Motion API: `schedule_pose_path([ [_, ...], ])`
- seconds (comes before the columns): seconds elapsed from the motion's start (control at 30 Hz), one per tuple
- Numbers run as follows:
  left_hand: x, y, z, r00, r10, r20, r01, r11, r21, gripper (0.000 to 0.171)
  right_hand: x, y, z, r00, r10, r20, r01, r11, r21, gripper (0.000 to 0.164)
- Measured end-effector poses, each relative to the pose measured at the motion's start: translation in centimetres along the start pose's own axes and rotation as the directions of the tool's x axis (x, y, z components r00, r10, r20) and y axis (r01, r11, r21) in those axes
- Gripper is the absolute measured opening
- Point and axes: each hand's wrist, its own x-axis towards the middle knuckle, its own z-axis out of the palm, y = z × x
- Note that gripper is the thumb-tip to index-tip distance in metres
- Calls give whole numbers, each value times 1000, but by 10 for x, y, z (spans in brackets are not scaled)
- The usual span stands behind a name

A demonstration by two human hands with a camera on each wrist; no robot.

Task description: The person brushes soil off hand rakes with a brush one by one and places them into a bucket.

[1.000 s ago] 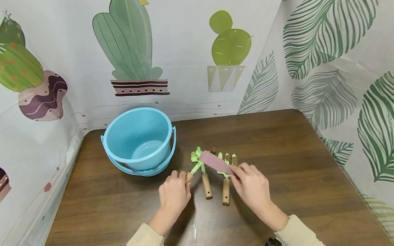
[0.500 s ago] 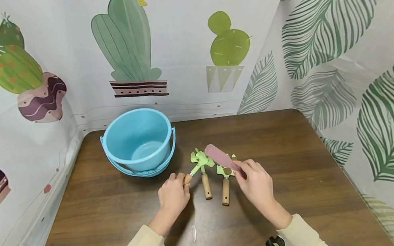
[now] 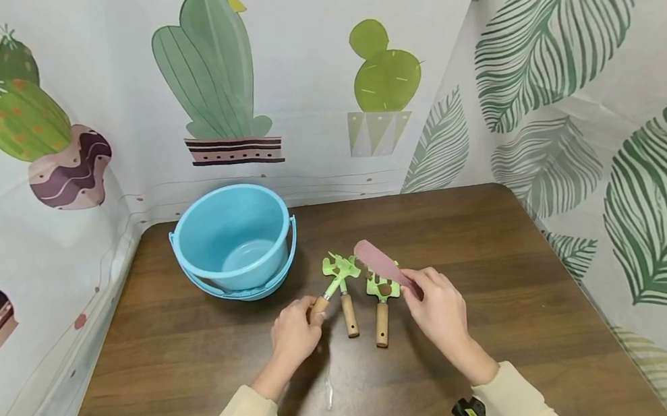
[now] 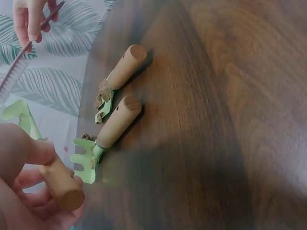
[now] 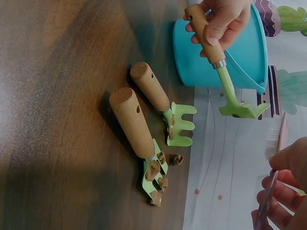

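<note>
My left hand (image 3: pixel 293 331) grips the wooden handle of a small green garden hand rake (image 5: pixel 229 88), its head raised off the table. In my right hand (image 3: pixel 439 305) is a pink brush (image 3: pixel 378 261), pinched between thumb and fingers; its white bristles (image 5: pixel 272 143) show in the right wrist view. The brush is apart from the rake. Between the hands, two more green tools with wooden handles lie on the table: a hand fork (image 3: pixel 350 316) in the middle and another pronged tool (image 3: pixel 382 325) to its right. Brown crumbs (image 5: pixel 154 170) lie on the right one.
A light blue bucket (image 3: pixel 232 229) with its handle down stands at the back left of the brown wooden table (image 3: pixel 482 233). A brown clump (image 5: pixel 176 159) lies near the tools. A printed cloth (image 3: pixel 306 68) hangs behind the table.
My right hand has drawn the brush to the right, away from the rake's head, and tipped it so the bristles face down. The left hand's rake has turned slightly; both lying tools stay put.
</note>
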Motion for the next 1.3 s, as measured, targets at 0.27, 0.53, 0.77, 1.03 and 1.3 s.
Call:
schedule_pose_path([
  [0.27,1,-3,7,995,-27,96,51,966,-252,17,0,4,-1,1000,15,1,-15,1000,-1,24],
  [0.53,0,-6,14,966,-15,260,165,808,-566,24,0,3,-1,1000,23,-2,-23,1000,5,25],
  [0.77,-4,4,4,924,49,380,257,657,-709,30,0,3,0,1000,16,-6,-15,999,34,23],
  [1.03,-4,-11,22,882,141,449,300,566,-768,37,2,3,-1,1000,16,21,-18,995,103,23],
  [1.3,-4,-18,22,828,222,514,339,532,-776,42,4,6,0,998,10,70,-22,983,182,23],
])
